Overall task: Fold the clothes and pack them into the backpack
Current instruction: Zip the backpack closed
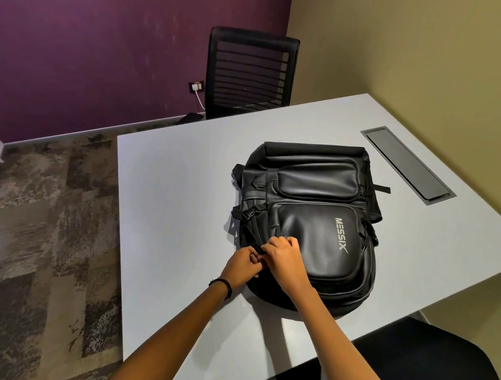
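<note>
Black and shiny, the backpack (pixel 311 221) is lying flat on the white surface (pixel 180 201). Your left hand (pixel 242 266) and your right hand (pixel 285 260) are curling their fingers and pinching the backpack at its near side edge. A black chair (pixel 250 72) is standing behind the surface.

Looks like a small office meeting room: large pale grey bench (pixel 181 188) with a dark recessed cable hatch (pixel 408 164), black mesh-backed office chair (pixel 250 72), mottled grey-brown carpet tiles (pixel 39 214), wall socket (pixel 196 86) with white plug on purple wall (pixel 89 33).
</note>
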